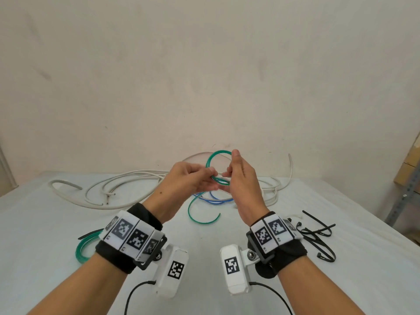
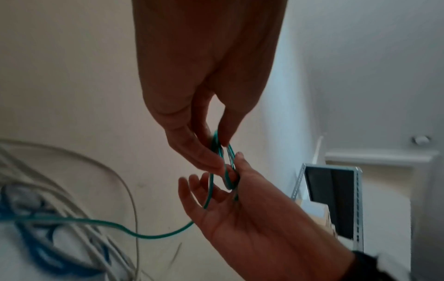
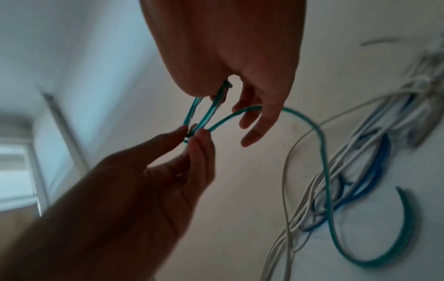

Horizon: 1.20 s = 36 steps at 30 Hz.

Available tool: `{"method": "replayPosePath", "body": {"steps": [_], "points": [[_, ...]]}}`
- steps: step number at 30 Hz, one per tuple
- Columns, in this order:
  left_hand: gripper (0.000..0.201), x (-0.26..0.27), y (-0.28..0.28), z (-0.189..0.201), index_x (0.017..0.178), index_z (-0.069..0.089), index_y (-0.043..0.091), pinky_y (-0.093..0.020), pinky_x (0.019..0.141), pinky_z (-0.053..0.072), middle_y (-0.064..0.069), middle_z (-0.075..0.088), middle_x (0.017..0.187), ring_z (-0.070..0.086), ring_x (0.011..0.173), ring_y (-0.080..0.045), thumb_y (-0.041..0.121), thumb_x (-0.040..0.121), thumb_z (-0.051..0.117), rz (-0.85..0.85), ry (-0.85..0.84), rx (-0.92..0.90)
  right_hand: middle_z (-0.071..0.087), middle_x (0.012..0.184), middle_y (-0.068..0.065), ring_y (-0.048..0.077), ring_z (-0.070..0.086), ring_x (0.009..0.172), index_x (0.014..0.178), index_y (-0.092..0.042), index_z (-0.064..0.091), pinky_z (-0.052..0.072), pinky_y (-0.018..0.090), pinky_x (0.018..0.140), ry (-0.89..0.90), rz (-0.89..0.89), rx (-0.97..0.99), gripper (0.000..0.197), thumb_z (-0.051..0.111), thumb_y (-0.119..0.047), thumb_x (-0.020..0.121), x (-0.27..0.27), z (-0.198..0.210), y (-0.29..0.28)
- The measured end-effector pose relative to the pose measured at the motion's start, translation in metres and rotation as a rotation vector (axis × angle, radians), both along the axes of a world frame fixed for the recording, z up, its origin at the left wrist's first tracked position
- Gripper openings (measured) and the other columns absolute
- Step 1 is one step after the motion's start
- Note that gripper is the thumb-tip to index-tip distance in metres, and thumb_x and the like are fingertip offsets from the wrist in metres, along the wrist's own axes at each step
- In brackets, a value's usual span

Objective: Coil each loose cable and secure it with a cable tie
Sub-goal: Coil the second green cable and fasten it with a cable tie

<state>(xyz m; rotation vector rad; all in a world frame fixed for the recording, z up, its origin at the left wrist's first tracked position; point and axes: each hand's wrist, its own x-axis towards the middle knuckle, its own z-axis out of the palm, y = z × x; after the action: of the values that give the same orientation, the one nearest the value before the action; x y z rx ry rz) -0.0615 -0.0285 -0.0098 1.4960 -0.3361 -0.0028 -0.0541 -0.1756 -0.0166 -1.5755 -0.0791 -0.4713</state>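
A green cable (image 1: 210, 159) is held up over the table as a small coil of loops. My left hand (image 1: 205, 176) pinches the loops on their left side between thumb and fingertips (image 2: 204, 152). On the right side, my right hand (image 1: 229, 172) pinches the same coil with its thumb (image 2: 240, 158), the other fingers (image 3: 254, 131) hanging loosely straight. The cable's loose tail (image 1: 200, 215) curves down onto the table. In the right wrist view my left hand (image 3: 192, 133) grips where the green loops (image 3: 204, 116) meet.
A tied green coil (image 1: 85, 246) lies on the white table (image 1: 211, 237) at the left. Several black cable ties (image 1: 318, 237) lie at the right. Loose white cables (image 1: 113, 185) and a blue cable (image 1: 214, 200) sprawl along the wall. Metal shelving (image 1: 406, 192) stands far right.
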Motion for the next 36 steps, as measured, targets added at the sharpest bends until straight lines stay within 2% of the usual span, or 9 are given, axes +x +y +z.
{"method": "replayPosePath", "body": {"steps": [7, 14, 17, 20, 23, 26, 28, 31, 36], "points": [[0.017, -0.012, -0.005, -0.010, 0.097, 0.072, -0.003, -0.028, 0.071, 0.063, -0.029, 0.074, 0.098, 0.076, 0.080, -0.029, 0.012, 0.097, 0.065, -0.252, 0.419, -0.184, 0.054, 0.077, 0.001, 0.014, 0.057, 0.071, 0.078, -0.015, 0.054, 0.050, 0.035, 0.076, 0.014, -0.042, 0.082, 0.049, 0.044, -0.052, 0.108, 0.007, -0.007, 0.000], [0.045, 0.008, 0.018, -0.020, 0.112, 0.060, 0.006, -0.040, 0.086, 0.053, -0.023, 0.064, 0.113, 0.064, 0.102, -0.033, 0.033, 0.076, 0.066, -0.279, 0.505, -0.321, 0.040, 0.066, 0.001, 0.009, 0.032, 0.048, 0.092, -0.009, 0.050, 0.027, 0.019, 0.044, 0.117, 0.347, 0.184, 0.041, 0.048, -0.048, 0.107, -0.014, 0.014, -0.005], [0.045, 0.018, 0.021, -0.027, 0.122, 0.063, 0.026, -0.026, 0.086, 0.046, -0.002, 0.062, 0.118, 0.060, 0.108, -0.018, 0.030, 0.079, 0.072, 0.016, 0.033, 0.263, 0.041, 0.063, 0.000, 0.010, 0.031, 0.051, 0.081, -0.010, 0.053, 0.026, 0.019, 0.044, 0.175, 0.462, 0.104, 0.048, 0.048, -0.050, 0.106, -0.022, 0.021, -0.004], [0.027, 0.023, 0.020, -0.027, 0.118, 0.071, 0.041, -0.022, 0.105, 0.039, 0.013, 0.060, 0.132, 0.052, 0.125, 0.001, 0.036, 0.092, 0.077, -0.121, -0.304, 0.698, 0.042, 0.062, -0.001, 0.013, 0.033, 0.055, 0.070, -0.016, 0.057, 0.029, 0.021, 0.048, 0.210, 0.556, 0.046, 0.050, 0.049, -0.052, 0.105, -0.027, 0.023, -0.003], [0.015, 0.023, 0.024, -0.012, 0.092, 0.074, 0.035, -0.014, 0.084, 0.045, 0.021, 0.074, 0.095, 0.064, 0.090, 0.013, 0.026, 0.101, 0.066, -0.154, -0.303, 0.660, 0.046, 0.066, 0.001, 0.014, 0.035, 0.055, 0.073, -0.011, 0.056, 0.029, 0.019, 0.048, 0.197, 0.555, -0.005, 0.051, 0.049, -0.051, 0.106, -0.026, 0.022, -0.001], [0.028, 0.026, 0.028, 0.004, 0.070, 0.076, 0.025, -0.024, 0.062, 0.047, 0.005, 0.067, 0.066, 0.055, 0.059, -0.009, 0.040, 0.093, 0.071, -0.143, -0.256, 0.678, 0.055, 0.081, 0.009, 0.008, 0.050, 0.057, 0.096, -0.007, 0.057, 0.036, 0.016, 0.048, 0.141, 0.452, -0.053, 0.040, 0.049, -0.045, 0.107, -0.020, 0.017, -0.004], [0.034, 0.023, 0.032, 0.010, 0.080, 0.081, 0.019, -0.022, 0.058, 0.045, -0.007, 0.056, 0.071, 0.045, 0.066, -0.015, 0.051, 0.080, 0.069, -0.124, -0.220, 0.658, 0.060, 0.090, 0.011, 0.005, 0.056, 0.063, 0.099, -0.005, 0.062, 0.037, 0.014, 0.051, 0.135, 0.463, -0.151, 0.043, 0.046, -0.044, 0.109, -0.019, 0.013, -0.006], [0.037, 0.022, 0.038, 0.016, 0.080, 0.058, -0.008, -0.020, 0.057, 0.043, -0.006, 0.040, 0.069, 0.032, 0.065, -0.016, 0.029, 0.086, 0.061, -0.219, -0.032, 0.509, 0.068, 0.088, 0.000, 0.009, 0.061, 0.073, 0.103, -0.011, 0.070, 0.036, 0.015, 0.052, 0.186, 0.518, -0.193, 0.043, 0.043, -0.044, 0.110, -0.023, 0.008, -0.008], [0.022, 0.021, 0.036, 0.015, 0.079, 0.041, 0.019, -0.028, 0.058, 0.020, 0.002, 0.027, 0.069, 0.014, 0.068, -0.018, 0.016, 0.101, 0.043, -0.285, 0.277, 0.169, 0.061, 0.071, 0.007, 0.012, 0.047, 0.053, 0.097, -0.017, 0.061, 0.042, 0.026, 0.056, 0.152, 0.439, -0.367, 0.039, 0.042, -0.048, 0.110, -0.022, 0.003, -0.001]]}}
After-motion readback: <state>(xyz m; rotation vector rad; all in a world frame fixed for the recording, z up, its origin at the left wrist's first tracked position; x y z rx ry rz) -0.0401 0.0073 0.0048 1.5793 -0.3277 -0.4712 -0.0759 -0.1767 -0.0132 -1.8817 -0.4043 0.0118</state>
